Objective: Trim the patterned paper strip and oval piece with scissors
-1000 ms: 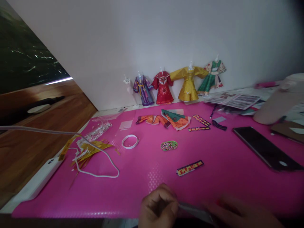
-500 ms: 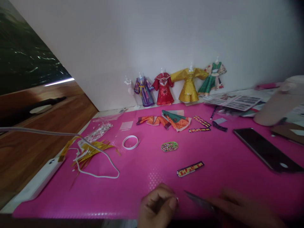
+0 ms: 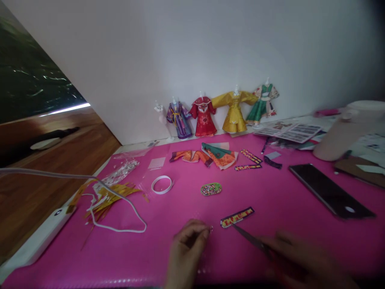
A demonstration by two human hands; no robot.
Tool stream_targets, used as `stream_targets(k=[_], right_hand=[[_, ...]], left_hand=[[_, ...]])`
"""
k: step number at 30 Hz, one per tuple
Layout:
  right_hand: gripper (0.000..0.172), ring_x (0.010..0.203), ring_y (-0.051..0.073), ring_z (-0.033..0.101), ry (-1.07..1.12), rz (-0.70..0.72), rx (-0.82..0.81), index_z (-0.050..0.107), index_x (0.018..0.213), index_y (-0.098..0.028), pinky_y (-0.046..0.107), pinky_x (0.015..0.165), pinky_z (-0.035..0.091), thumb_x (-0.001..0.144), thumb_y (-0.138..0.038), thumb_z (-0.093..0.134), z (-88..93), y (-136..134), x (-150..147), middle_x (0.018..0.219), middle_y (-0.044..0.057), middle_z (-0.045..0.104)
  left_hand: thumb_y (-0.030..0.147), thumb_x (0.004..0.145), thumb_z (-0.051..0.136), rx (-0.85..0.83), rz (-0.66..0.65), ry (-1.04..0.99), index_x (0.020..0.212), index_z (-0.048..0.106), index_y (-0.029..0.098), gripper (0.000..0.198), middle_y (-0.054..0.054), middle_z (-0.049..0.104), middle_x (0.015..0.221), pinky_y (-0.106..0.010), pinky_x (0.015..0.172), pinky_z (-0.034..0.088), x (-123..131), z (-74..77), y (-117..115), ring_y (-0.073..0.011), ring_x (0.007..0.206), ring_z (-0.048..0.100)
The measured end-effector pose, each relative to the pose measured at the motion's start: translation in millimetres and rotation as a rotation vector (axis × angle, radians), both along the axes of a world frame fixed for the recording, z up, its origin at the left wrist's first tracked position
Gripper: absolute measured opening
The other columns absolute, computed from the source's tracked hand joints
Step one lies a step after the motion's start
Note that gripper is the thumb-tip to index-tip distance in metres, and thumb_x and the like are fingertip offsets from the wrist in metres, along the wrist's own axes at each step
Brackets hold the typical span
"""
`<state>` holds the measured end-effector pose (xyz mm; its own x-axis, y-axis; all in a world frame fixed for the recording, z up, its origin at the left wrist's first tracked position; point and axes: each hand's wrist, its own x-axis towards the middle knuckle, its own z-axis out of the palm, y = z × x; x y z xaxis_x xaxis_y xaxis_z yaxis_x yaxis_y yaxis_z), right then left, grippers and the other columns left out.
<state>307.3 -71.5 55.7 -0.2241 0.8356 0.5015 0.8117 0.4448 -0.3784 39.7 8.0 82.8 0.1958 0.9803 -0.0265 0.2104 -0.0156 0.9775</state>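
Low in the middle, my left hand point(image 3: 191, 243) pinches a tiny pale piece between thumb and forefinger; its kind is too small to make out. My right hand point(image 3: 296, 257) is wrapped round a pair of scissors point(image 3: 251, 240), dim and partly hidden in shadow. The scissors' narrow blades lie together, tip pointing left at the lower edge of a patterned fabric strip point(image 3: 237, 218). That strip is yellow and red with a dark border and lies flat just beyond both hands. Farther off is a small oval case point(image 3: 211, 189) of colourful beads.
A roll of white tape point(image 3: 162, 185), gold scraps point(image 3: 116, 193) and a white cable point(image 3: 120, 230) lie left on the pink mat point(image 3: 174, 216). Orange garment pieces point(image 3: 192, 157) are behind. A phone point(image 3: 329, 190) and a bottle point(image 3: 345, 130) stand or lie right. Dressed miniature mannequins point(image 3: 205, 116) line the wall.
My left hand has risen farther over the mat with its pinch kept. The scissors have moved forward, their tip now at the patterned strip. The whole view has shifted slightly.
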Motion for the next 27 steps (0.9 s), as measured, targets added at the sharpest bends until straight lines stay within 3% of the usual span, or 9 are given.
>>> stream_targets(k=[3,9,27], right_hand=[[0.039,0.078,0.02,0.076,-0.02,-0.009,-0.033,0.074,0.116,-0.027,0.018,0.061,0.059,0.078,-0.022,0.069,3.9,3,0,0.091,0.001,0.078],[0.037,0.076,0.021,0.076,0.012,-0.025,-0.06,0.074,0.114,-0.029,0.02,0.058,0.059,0.079,-0.023,0.068,7.9,6,-1,0.089,0.001,0.078],[0.039,0.076,0.019,0.076,-0.037,-0.014,-0.128,0.071,0.12,-0.027,0.019,0.058,0.058,0.083,-0.019,0.062,3.7,6,-2,0.089,0.002,0.077]], left_hand=[[0.026,0.083,0.061,0.155,-0.034,0.256,0.074,0.077,0.019,0.018,-0.008,0.07,0.088,-0.031,0.074,0.05,0,-4.7,17,-0.022,0.083,0.066],[0.019,0.077,0.058,0.227,-0.018,0.451,0.066,0.074,0.019,0.02,-0.009,0.068,0.079,-0.038,0.073,0.049,3,-15.4,37,-0.0261,0.079,0.064],[0.017,0.093,0.053,0.407,-0.024,0.822,0.087,0.079,0.017,0.026,-0.011,0.064,0.092,-0.041,0.078,0.047,-2,-14.2,34,-0.0268,0.083,0.061]])
